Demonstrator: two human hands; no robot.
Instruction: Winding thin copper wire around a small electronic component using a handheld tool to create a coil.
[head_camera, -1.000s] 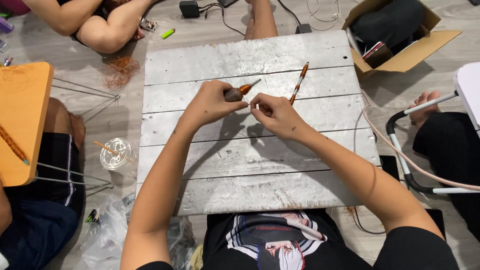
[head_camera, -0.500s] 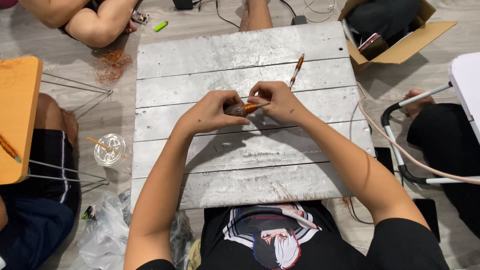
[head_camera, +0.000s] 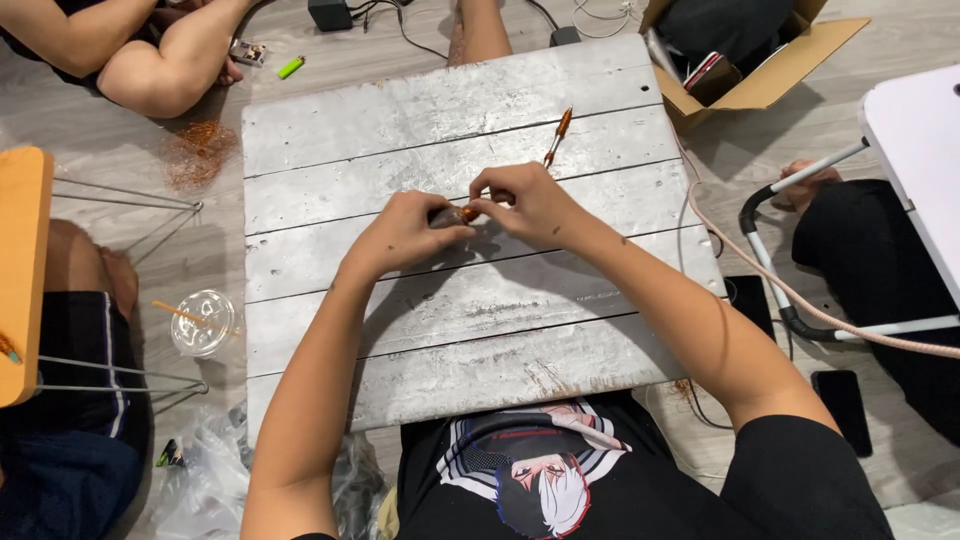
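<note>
Copper-coloured small piece (head_camera: 469, 212) pinched between left hand (head_camera: 408, 232) and right hand (head_camera: 522, 201), both closed on it above whitewashed plank board (head_camera: 450, 330). I judge risk: fingertip slip, piece drops, rolls into board gap.

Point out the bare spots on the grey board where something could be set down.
The near planks of the grey board, between the forearms and the near edge, lie bare. So does the far left corner. The middle is crowded: left hand and right hand meet on a small orange piece. An orange-tipped tool takes the far right.
</note>
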